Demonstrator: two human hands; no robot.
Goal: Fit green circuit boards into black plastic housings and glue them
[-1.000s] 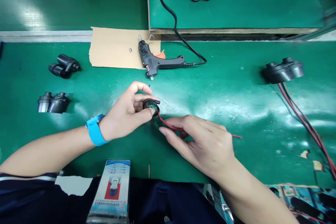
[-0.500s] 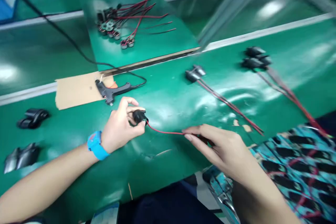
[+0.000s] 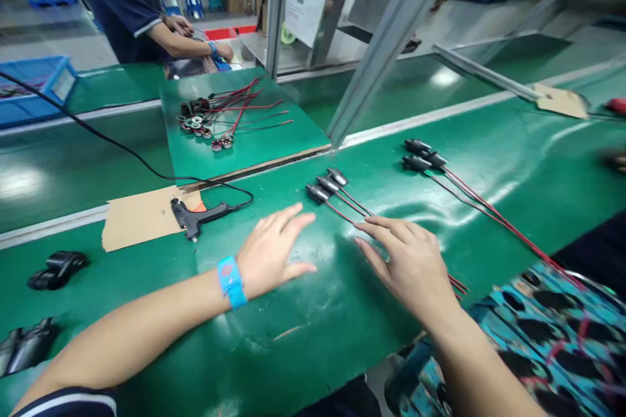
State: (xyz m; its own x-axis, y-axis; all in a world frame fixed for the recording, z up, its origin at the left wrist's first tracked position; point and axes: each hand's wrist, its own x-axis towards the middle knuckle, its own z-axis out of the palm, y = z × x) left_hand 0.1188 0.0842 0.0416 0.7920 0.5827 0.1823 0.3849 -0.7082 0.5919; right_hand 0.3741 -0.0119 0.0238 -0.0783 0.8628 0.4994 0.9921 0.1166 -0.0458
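My left hand point(image 3: 278, 251), a blue band on its wrist, hovers over the green bench with its fingers apart and nothing in them. In front of it lie three small black housings side by side, the nearest one point(image 3: 317, 193) closest to my fingers, each trailing thin wires to the right. Over those wires is my right hand point(image 3: 405, 264), its thumb and forefinger parted beside a red wire point(image 3: 340, 211). Part of the wires is hidden beneath this hand, and their red ends point(image 3: 457, 285) come out past it.
A black glue gun point(image 3: 203, 216) rests by cardboard point(image 3: 141, 218). Loose black housings point(image 3: 59, 269) lie at left. Small wired motors point(image 3: 200, 127) sit on a raised board. More wired housings point(image 3: 420, 156) lie at right, near a tray of black parts point(image 3: 552, 339). A co-worker point(image 3: 117, 6) stands opposite.
The wired black housing has left my left hand and lies beside the other two. Both hands have loosened their hold. The view has tilted up, showing a co-worker across the bench.
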